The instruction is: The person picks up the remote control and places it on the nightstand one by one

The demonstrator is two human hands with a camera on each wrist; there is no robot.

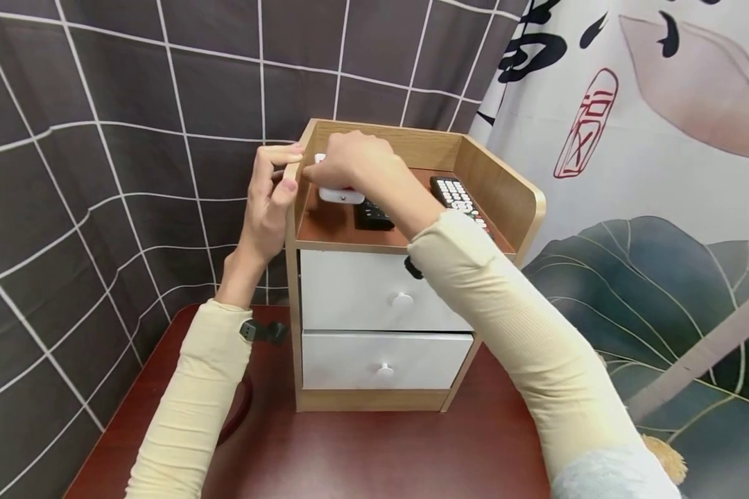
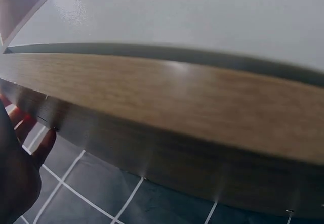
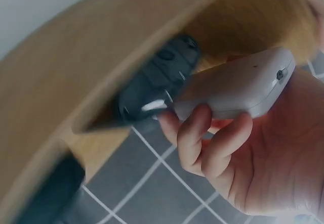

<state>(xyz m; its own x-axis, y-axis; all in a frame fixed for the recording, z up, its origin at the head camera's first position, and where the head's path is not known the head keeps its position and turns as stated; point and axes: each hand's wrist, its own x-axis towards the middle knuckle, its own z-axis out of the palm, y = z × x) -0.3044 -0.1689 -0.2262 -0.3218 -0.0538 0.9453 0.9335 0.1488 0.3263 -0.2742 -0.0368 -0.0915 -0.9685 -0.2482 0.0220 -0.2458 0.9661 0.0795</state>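
My right hand (image 1: 360, 158) grips a white rounded device (image 1: 343, 197) over the left part of the cabinet's top shelf. In the right wrist view, fingers curl under the white device (image 3: 243, 82), which has a small round hole in its end; its exact kind I cannot tell. Partly hidden below it lies a black remote control (image 1: 372, 217). My left hand (image 1: 268, 201) rests at the upper left side panel (image 1: 292, 208) of the cabinet, index fingertip at the top edge and thumb at the front edge. In the left wrist view, fingers touch the panel's outer face.
Another black remote control (image 1: 459, 198) with white buttons lies at the shelf's right. Below are two closed white drawers (image 1: 349, 291) with round knobs. The cabinet stands on a reddish-brown table (image 1: 374, 450). A dark grid curtain (image 1: 131, 173) hangs behind, a printed white cloth (image 1: 599, 201) at right.
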